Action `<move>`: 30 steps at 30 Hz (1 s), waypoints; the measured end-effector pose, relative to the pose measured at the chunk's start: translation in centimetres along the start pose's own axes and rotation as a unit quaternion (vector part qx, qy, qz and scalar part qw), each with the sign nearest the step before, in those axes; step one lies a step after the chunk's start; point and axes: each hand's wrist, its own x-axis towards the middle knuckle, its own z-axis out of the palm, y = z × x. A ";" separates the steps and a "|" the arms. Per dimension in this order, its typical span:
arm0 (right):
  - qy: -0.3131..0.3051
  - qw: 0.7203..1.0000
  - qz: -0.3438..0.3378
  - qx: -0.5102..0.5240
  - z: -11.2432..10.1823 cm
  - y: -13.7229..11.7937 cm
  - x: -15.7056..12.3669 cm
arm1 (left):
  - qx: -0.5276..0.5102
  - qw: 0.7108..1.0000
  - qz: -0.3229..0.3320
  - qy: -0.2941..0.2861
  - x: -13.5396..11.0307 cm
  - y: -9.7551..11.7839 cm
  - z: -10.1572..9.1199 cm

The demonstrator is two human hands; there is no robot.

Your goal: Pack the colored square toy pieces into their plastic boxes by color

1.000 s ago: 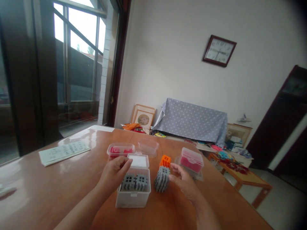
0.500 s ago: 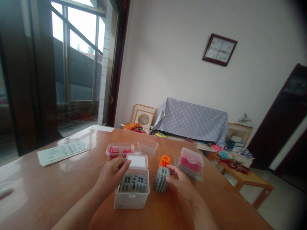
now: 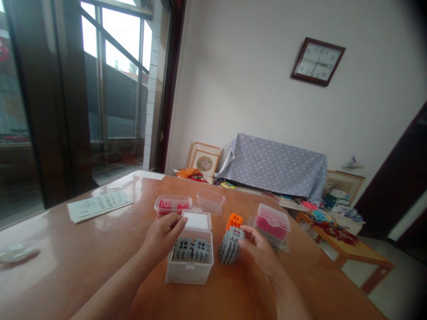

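Grey stack [image 3: 228, 254] stands upright just left of my right fingers [image 3: 250, 231], which pinch its top piece [image 3: 232, 233]; my left fingers [image 3: 179, 226], grip unclear, are farther, by the box [image 3: 188, 273].

A single head-worn view looks forward and down over the table [image 3: 100, 240] from close by, tilted, facing the far wall [image 3: 240, 80].
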 end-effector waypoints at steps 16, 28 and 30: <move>-0.115 0.977 -0.110 -0.141 7.2 -7.2 -1.6 | -0.091 0.993 -0.072 0.033 0.2 -0.2 -0.4; -0.179 0.926 -0.136 -0.304 13.1 -8.7 0.0 | -0.085 0.991 -0.101 0.034 0.3 -0.8 -0.6; -0.185 0.919 -0.133 -0.322 13.3 -8.9 0.1 | -0.080 0.991 -0.098 0.032 0.2 -1.0 -0.5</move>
